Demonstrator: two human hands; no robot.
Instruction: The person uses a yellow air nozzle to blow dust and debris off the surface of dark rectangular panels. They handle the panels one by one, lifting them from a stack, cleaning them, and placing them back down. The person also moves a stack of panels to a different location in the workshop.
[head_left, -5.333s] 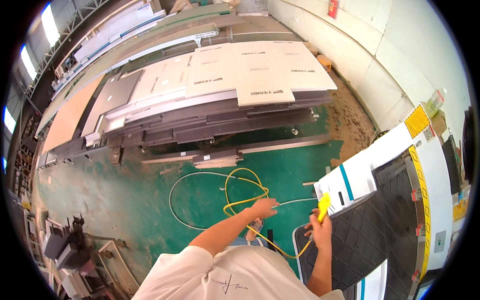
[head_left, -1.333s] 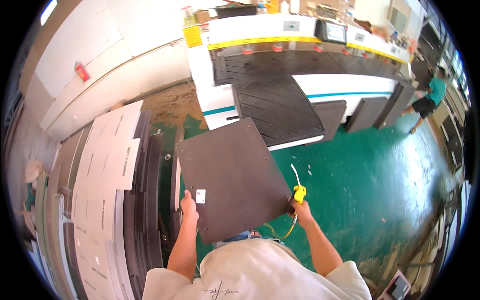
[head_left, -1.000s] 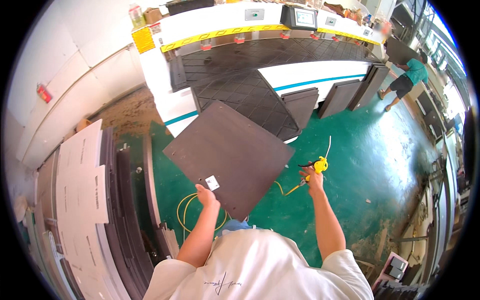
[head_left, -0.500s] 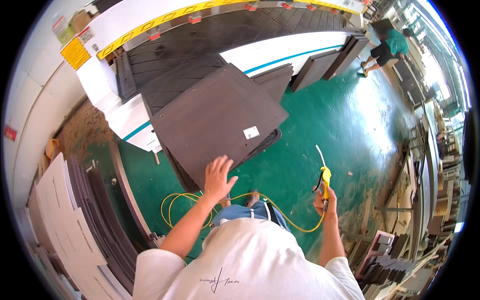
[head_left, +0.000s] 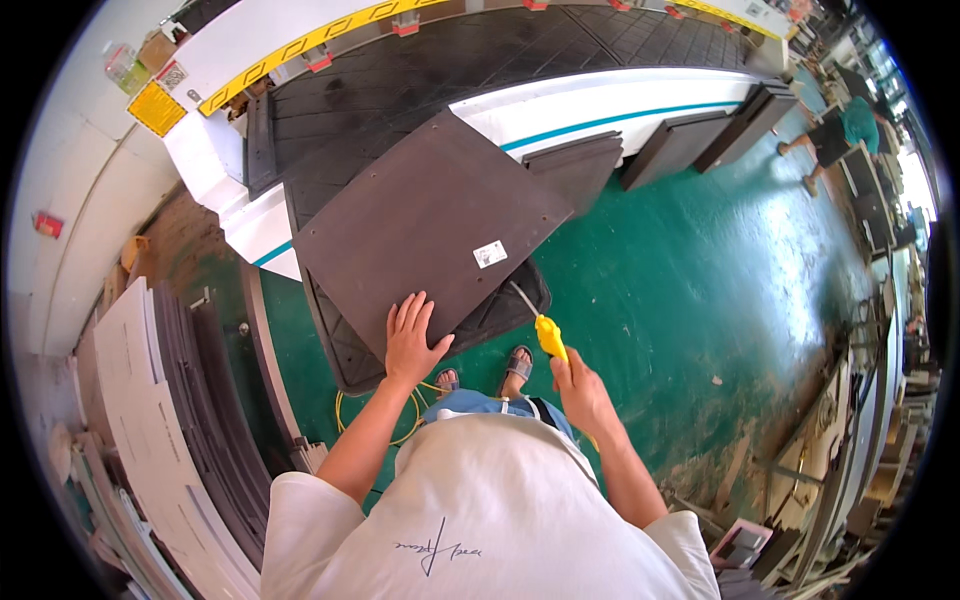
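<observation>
Brown panel (head_left: 430, 215), smooth, rect.; L hand (head_left: 408, 350) spread on it, R hand (head_left: 581, 390) wrapped rnd slim-nozzled yellow air gun (head_left: 550, 338).

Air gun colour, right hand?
The air gun has a yellow body; clearest in the head view.

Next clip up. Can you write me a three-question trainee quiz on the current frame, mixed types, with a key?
1. Multiple choice: what does the right hand hold?
A) A green cloth
B) A yellow tool with a thin nozzle
C) A wooden strip

2. True or false: the dark panel hides the black table section beneath it completely.

3. Fill in the blank: beyond and to the right of the spread left hand, a white ____ sits on the panel.

Key:
1. B
2. False; the table section shows past the panel's near edges.
3. label
</observation>
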